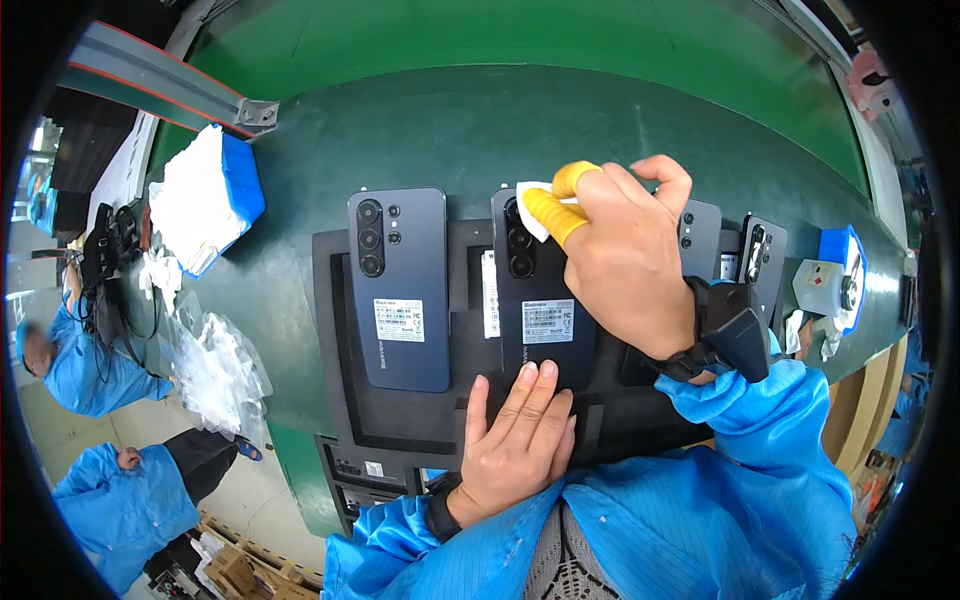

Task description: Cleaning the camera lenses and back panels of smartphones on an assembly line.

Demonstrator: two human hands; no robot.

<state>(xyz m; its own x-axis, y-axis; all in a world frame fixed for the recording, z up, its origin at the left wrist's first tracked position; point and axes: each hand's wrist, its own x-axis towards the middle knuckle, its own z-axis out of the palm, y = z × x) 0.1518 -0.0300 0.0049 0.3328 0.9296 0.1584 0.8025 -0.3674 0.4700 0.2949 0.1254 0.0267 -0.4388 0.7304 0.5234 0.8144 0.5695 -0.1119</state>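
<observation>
A dark blue smartphone (545,340) lies back side up in a black foam tray (345,420), with a white label on its back. My left hand (517,437) rests with outstretched fingers on the phone's lower end. In my right hand (628,240), yellow finger cots cover the thumb and a finger, which pinch a white wipe (532,208) against the top of the phone beside its camera lenses. Left of it lies another dark blue phone (425,270), also back up. To the right, a third phone (702,235) is partly hidden by my right hand, and a fourth phone (763,265) lies beyond it.
White wipes (195,195) fill a blue box at the left, above a plastic bag of clear pieces (220,375). A white bottle (818,285) stands by a blue container (850,260) at the right. Two people in blue coats (125,500) are at the left.
</observation>
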